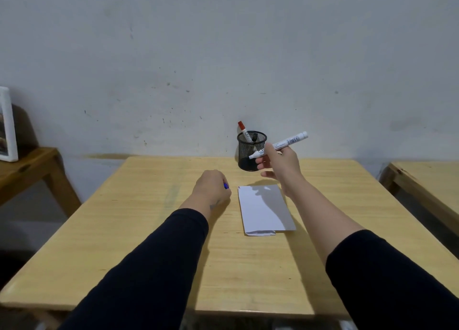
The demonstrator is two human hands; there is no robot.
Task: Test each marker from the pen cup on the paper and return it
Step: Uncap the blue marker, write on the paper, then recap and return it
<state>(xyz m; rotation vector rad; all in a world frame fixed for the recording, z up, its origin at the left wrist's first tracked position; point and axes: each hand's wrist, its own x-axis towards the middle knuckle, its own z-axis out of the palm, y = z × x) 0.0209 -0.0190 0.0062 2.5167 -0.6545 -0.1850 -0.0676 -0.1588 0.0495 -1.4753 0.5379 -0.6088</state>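
A black mesh pen cup stands near the far edge of the wooden table, holding a red-capped marker and a black-capped marker. My right hand holds an uncapped white marker in the air just right of the cup, its tip pointing left toward the cup. A white sheet of paper lies below that hand, with small marks at its top left corner. My left hand rests on the table left of the paper, closed around a blue cap that barely shows.
A lower wooden stand with a white framed picture is at the left. Another wooden table sits at the right. A grey wall rises right behind the cup.
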